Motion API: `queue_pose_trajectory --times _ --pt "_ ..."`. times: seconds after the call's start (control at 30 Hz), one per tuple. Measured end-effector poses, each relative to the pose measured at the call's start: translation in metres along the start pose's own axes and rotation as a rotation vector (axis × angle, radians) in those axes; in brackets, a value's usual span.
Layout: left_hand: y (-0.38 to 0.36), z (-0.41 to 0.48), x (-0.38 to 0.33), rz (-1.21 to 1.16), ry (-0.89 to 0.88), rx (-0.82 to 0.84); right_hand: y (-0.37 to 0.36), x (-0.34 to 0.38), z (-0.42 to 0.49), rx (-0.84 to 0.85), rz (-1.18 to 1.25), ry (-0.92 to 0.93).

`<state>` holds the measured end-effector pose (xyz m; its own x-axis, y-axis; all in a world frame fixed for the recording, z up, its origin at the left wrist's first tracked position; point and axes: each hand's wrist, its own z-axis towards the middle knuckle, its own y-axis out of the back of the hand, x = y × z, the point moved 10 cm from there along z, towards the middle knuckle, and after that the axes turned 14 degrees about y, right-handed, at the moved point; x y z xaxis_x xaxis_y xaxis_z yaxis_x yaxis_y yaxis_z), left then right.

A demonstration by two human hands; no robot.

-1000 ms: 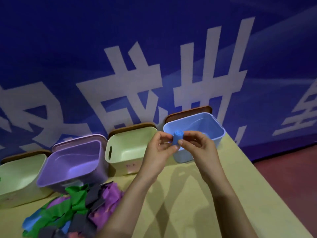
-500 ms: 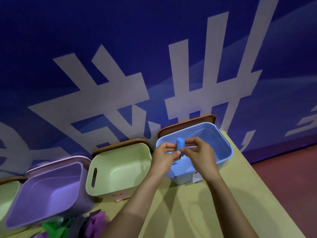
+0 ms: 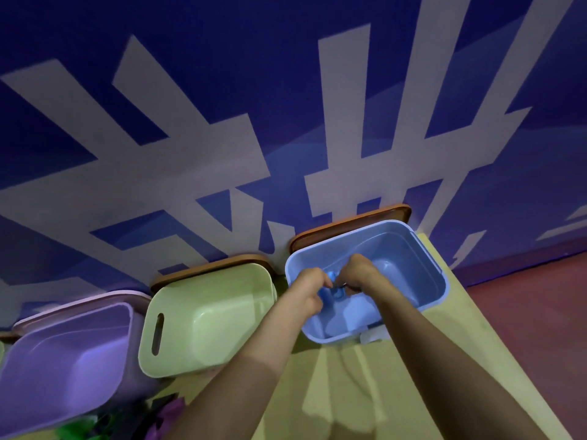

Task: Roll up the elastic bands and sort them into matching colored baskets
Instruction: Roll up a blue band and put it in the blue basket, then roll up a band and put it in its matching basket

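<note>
Blue band roll (image 3: pixel 333 286): a small, tight cylinder, pinched between both hands low inside the blue basket (image 3: pixel 440 274). It is mostly hidden by the fingers.

Left hand (image 3: pixel 308 292) is curled round the roll's near side. Right hand (image 3: pixel 360 276) is curled in from the far side, fingertips on the roll.

Handling, as a judgement: light, soft and springy. The elastic will likely want to unwind once let go, so take hold across the wound sides with the loose tail trapped under a finger, and release it low on the basket floor rather than dropping it.

Against the frame half a second back: the hands were over the basket's near rim with the roll standing up between the fingertips. Now both are down inside the basket and the roll sits lower. The view has also leaned in, so the green basket (image 3: pixel 222 312) and purple basket (image 3: pixel 47 376) look larger. Only a sliver of the loose bands (image 3: pixel 104 427) shows at the bottom edge of the worktop (image 3: pixel 343 401).
</note>
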<state>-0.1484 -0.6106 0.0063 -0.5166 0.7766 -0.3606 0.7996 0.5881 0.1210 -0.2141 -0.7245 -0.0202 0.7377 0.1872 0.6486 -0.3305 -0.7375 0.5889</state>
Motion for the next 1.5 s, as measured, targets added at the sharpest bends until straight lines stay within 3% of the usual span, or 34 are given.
queue_pose_trajectory --times 0.17,0.37,0.73,0.93,1.23,1.3,1.5 --pt "0.004 0.007 0.019 -0.212 0.169 -0.026 -0.020 -0.017 0.007 0.109 0.025 -0.127" --pt "0.002 0.011 0.022 -0.313 0.166 -0.043 -0.020 -0.009 0.014 0.042 -0.065 -0.089" --pt "0.001 -0.001 0.019 -0.248 0.162 -0.031 -0.018 -0.004 0.018 -0.027 -0.114 -0.016" --pt "-0.003 -0.013 0.016 -0.366 0.144 0.113 -0.007 -0.003 -0.008 0.007 0.069 0.016" --pt "0.064 -0.097 0.020 -0.460 -0.138 0.415 0.059 0.073 -0.143 -0.456 0.232 0.352" --pt "0.102 -0.122 0.030 -0.420 -0.281 0.368 0.050 0.108 -0.181 -0.495 0.265 0.478" --pt "0.238 -0.178 0.085 -0.105 -0.720 -0.070 -0.043 0.205 -0.267 -0.425 0.364 0.775"
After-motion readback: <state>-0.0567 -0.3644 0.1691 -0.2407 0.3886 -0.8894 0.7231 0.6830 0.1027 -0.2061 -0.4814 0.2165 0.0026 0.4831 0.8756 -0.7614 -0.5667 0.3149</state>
